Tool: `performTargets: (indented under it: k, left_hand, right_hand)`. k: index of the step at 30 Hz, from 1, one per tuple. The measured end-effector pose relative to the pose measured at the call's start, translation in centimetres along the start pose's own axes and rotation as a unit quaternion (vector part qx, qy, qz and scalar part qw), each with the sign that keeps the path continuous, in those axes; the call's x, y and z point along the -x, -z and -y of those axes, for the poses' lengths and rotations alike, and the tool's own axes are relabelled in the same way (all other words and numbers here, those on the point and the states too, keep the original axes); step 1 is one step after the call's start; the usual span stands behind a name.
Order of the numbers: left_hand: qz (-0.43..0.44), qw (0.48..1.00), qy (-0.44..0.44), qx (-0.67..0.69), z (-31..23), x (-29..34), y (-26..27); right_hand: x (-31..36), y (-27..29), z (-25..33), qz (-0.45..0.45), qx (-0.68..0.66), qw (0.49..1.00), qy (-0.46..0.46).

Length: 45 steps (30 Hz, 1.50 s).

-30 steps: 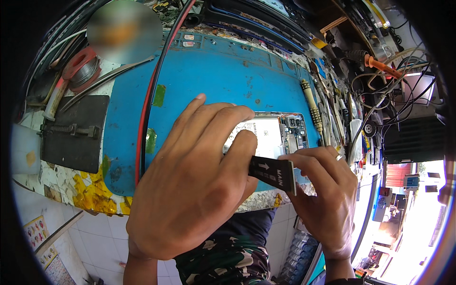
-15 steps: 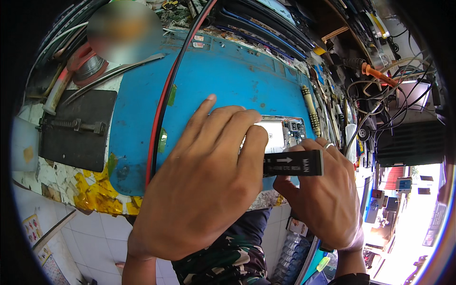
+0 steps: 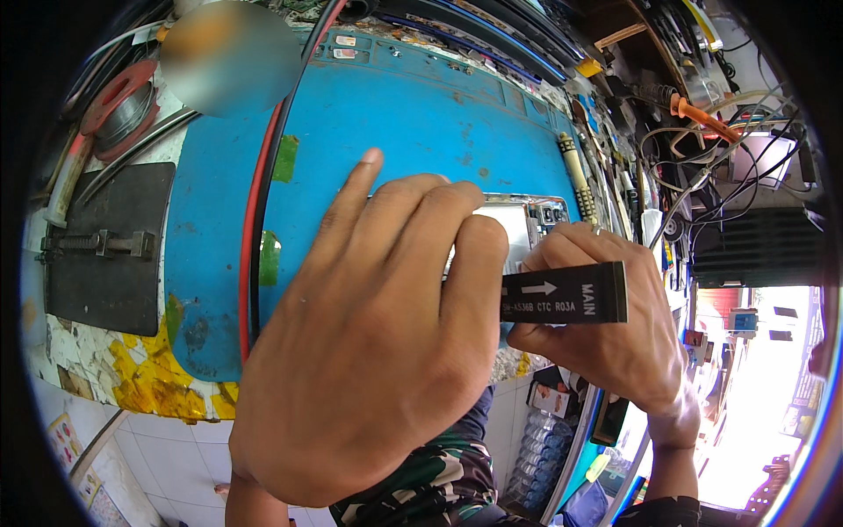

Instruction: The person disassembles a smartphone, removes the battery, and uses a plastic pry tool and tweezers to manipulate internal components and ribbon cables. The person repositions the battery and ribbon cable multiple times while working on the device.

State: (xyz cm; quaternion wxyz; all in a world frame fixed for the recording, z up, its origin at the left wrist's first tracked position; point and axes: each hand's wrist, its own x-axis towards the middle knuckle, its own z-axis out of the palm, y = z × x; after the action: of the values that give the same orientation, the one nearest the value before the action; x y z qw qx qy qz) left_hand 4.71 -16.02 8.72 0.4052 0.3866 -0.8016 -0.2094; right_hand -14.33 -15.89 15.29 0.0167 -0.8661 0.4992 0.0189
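Clear blue mat [image 3: 395,114] beyond phone [image 3: 509,227], cables [image 3: 258,189] crossing left, tools [image 3: 577,180] crowding right

White glare [image 3: 755,404] floods the right side while fisheye curves edges

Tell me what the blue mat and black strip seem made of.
The blue mat looks like matte rubber or silicone, given its dull surface. The black strip is probably smooth plastic film, given its thin edge and crisp white print.

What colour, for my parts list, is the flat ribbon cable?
The ribbon cable is black with white print; head view.
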Motion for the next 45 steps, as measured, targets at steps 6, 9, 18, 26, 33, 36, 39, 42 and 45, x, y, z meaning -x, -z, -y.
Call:
performTargets:
  k: [6,9,18,26,33,36,39,42,45]
  left_hand:
    - [0.001,1.0,0.001,-0.004,-0.2,-0.1,0.0]
    - [0.003,1.0,0.003,-0.011,-0.2,-0.1,0.0]
    - [0.005,1.0,0.006,-0.027,-0.2,0.0,-0.1]
    - [0.001,1.0,0.001,-0.024,0.0,0.1,-0.1]
    - [0.007,1.0,0.005,-0.017,-0.1,0.1,0.1]
    - [0.008,1.0,0.008,-0.015,-0.2,0.1,0.1]
    - [0.005,1.0,0.01,-0.012,-0.2,0.1,0.0]
    - [-0.028,0.999,-0.016,-0.022,-0.4,0.0,-0.1]
    - [-0.024,0.999,-0.009,-0.022,-0.5,0.0,-0.1]
  right_hand:
    - [0.4,-0.6,-0.1,-0.023,-0.054,0.998,-0.031]
    - [0.8,0.1,-0.3,0.003,-0.124,0.991,-0.056]
    - [1.9,0.4,0.0,-0.071,-0.14,0.987,-0.046]
    - [1.9,0.9,1.0,-0.065,-0.082,0.994,-0.039]
    - [1.7,0.9,2.1,-0.045,0.012,0.998,-0.04]
    - [1.4,1.0,2.4,-0.03,0.033,0.998,-0.051]
    - [1.1,1.3,2.8,0.001,0.048,0.996,-0.075]
    - [0.7,1.2,2.7,-0.001,0.052,0.996,-0.077]
    - [0.2,0.7,2.0,-0.013,0.027,0.998,-0.064]
